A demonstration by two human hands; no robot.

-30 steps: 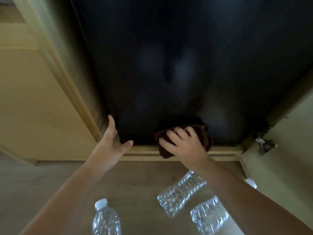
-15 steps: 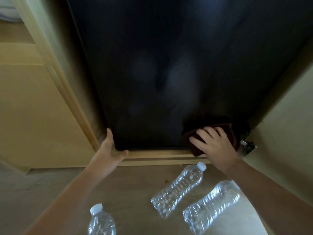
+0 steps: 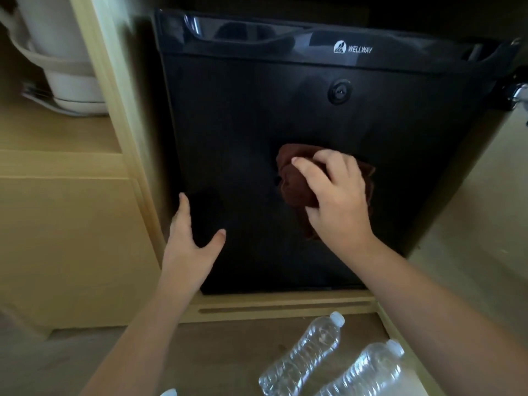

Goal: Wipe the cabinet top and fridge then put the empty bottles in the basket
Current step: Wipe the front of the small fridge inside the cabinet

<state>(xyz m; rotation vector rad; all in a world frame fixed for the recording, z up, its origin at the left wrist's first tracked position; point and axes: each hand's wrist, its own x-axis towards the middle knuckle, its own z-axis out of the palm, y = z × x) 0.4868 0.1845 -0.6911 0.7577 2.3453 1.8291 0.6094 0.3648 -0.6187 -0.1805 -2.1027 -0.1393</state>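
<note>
While the right hand (image 3: pixel 337 201) grips a bunched reddish-brown cloth (image 3: pixel 294 184), its fingers curl over the top of the wad and its thumb tucks under the lower edge, pressing it against the black fridge door (image 3: pixel 257 115) a little right of the door's middle. The cloth is crumpled into a lump with no clear long axis, and folds of it spill out to the left of the fingers and below the palm. Left hand (image 3: pixel 188 241) is spread wide and holds nothing: its fingers are straight and point up along the door's left edge, the thumb is splayed out to the right, and I cannot tell whether the palm touches the door. Near the door's top are a WELLWAY logo (image 3: pixel 353 48) and, below it, a round lock (image 3: pixel 339 92). Light wooden cabinet frame (image 3: pixel 125 144) encloses the fridge, which fills its bay. On the open shelf to the left stands a white vessel (image 3: pixel 63 61), what is inside it hidden. Below the cabinet, on the wood floor (image 3: pixel 217 352), two clear plastic bottles lie on their sides, side by side and roughly parallel: the nearer-centre bottle (image 3: pixel 303 358) and the right bottle (image 3: pixel 368 372) both have white caps on, pointing up and right toward the fridge, and both look empty. A third white bottle cap (image 3: pixel 168 392) shows at the bottom edge.
</note>
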